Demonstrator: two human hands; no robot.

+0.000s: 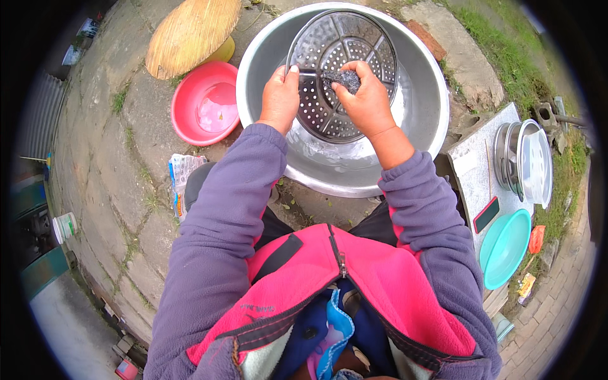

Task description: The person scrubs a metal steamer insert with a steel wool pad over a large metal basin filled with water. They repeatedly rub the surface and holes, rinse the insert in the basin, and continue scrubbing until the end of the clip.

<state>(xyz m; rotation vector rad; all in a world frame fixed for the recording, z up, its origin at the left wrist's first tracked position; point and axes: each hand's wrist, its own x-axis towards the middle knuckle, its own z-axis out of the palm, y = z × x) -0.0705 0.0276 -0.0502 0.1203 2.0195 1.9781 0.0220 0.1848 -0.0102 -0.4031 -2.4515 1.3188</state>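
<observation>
My left hand [280, 99] grips the left rim of a round perforated metal steamer plate [316, 102], its thumb on the upper face. The plate is tilted and held over a large metal basin [422, 109] with some water in the bottom. Dark staining covers much of the plate between its raised ribs. In my right hand [368, 99] is a dark wire-like scouring pad [344, 80], pressed against the plate near its centre. My fingers hide part of the pad and the holes beneath it.
Left of the basin sit a pink plastic basin [183, 109] holding water and a round woven lid [192, 35] over a yellow container [223, 51]. A printed plastic bag [183, 173] lies nearby. A slab [468, 159] at right bears stacked steamer pots [510, 159], a phone [486, 214] and a turquoise basin [503, 251].
</observation>
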